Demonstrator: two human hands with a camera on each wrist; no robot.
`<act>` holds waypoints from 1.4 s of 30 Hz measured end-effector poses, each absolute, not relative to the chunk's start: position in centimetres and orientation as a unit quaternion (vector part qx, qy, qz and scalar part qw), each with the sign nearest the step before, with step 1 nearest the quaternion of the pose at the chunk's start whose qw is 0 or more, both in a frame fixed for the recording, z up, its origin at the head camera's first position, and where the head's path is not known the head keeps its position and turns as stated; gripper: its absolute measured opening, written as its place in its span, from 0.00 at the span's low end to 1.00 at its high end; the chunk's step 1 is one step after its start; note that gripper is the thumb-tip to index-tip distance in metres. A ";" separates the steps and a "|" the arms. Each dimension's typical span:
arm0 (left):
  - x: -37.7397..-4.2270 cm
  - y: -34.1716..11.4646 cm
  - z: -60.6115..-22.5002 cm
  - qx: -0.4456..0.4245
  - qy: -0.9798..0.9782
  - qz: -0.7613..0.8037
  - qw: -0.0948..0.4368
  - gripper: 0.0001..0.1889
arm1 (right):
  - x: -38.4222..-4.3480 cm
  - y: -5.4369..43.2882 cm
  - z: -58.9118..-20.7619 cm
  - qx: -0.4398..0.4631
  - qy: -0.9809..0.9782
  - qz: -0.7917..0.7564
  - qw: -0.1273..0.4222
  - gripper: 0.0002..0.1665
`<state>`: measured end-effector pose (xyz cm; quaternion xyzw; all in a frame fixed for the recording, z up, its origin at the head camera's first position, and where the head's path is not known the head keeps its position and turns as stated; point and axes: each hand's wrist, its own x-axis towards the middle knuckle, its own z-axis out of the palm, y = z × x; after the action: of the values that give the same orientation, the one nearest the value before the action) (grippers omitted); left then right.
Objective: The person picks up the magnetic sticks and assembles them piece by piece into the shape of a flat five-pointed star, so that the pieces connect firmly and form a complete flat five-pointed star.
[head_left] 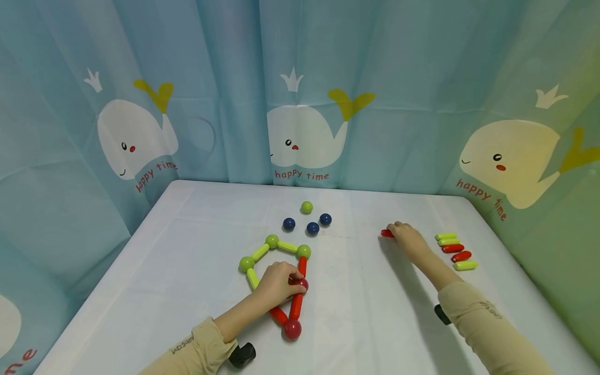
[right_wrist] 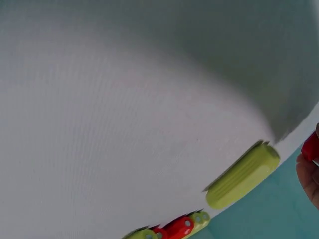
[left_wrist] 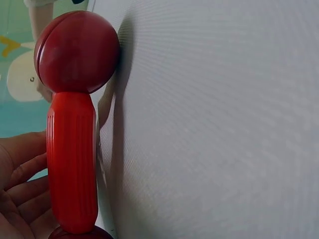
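On the white table (head_left: pixel 154 291), green and red rods join green and red balls into a closed ring. My left hand (head_left: pixel 275 284) pinches the red ball (head_left: pixel 303 285) on the ring's right side, between two red rods. Nearest me is another red ball (head_left: pixel 292 329). In the left wrist view, a thick red rod (left_wrist: pixel 72 164) spans two red balls beside my left hand (left_wrist: pixel 22 184). Over the table's right part, my right hand (head_left: pixel 409 240) holds a loose red rod (head_left: pixel 386 233) by one end. Its fingers (right_wrist: pixel 310 179) and that rod barely enter the right wrist view.
Right of my right hand lies a column of loose rods, green (head_left: pixel 465 265) and red (head_left: pixel 452 248). Behind the ring sit a green ball (head_left: pixel 307 207) and several dark blue balls (head_left: pixel 312 228). A whale-print curtain (head_left: pixel 225 104) surrounds the table's back and sides.
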<state>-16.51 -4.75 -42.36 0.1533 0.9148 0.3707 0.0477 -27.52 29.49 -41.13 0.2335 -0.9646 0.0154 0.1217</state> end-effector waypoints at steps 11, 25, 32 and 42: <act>-16.3 -4.9 -42.3 0.162 0.908 0.383 0.056 0.12 | -25.9 26.8 -41.4 0.243 -0.959 0.056 0.133 0.11; -17.2 -4.5 -42.3 0.161 0.916 0.365 0.039 0.12 | -23.6 21.9 -40.8 0.297 -0.936 0.145 0.123 0.14; -18.0 -4.1 -42.4 0.157 0.915 0.370 0.036 0.13 | -22.5 19.6 -40.8 0.336 -0.919 0.177 0.102 0.13; -19.6 -3.6 -42.5 0.164 0.917 0.363 0.019 0.10 | -22.0 18.1 -40.7 0.372 -0.902 0.211 0.050 0.13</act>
<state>-19.61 -3.59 -42.52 0.1635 0.9172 0.3628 0.0189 -22.05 18.15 -40.73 0.3723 -0.9024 0.2109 0.0505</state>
